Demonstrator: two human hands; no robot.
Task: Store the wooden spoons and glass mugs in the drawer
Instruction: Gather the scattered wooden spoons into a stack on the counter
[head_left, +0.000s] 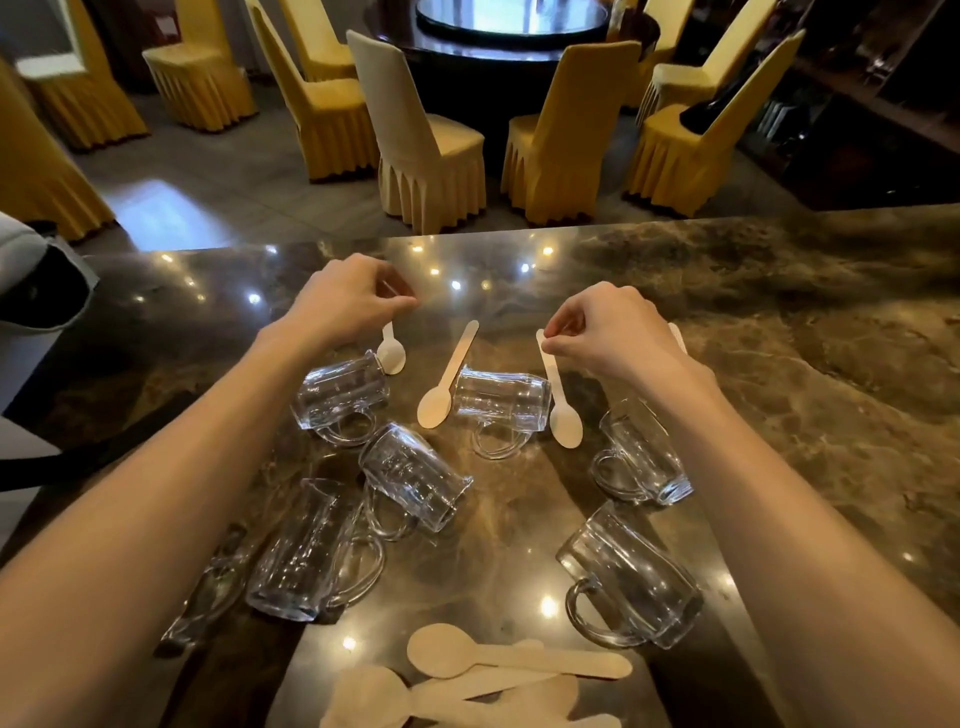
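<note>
Several clear glass mugs lie on their sides on the marble counter, among them one at the left, one in the middle and one near the front right. My left hand pinches the handle of a pale wooden spoon. My right hand pinches the handle of another wooden spoon, whose bowl rests on the counter. A third spoon lies loose between them. A pile of wooden spoons sits at the counter's near edge. No drawer is in view.
Beyond the counter's far edge stand several yellow-covered chairs around a dark round table. Dark shelving fills the right. A grey and black object sits at the left edge.
</note>
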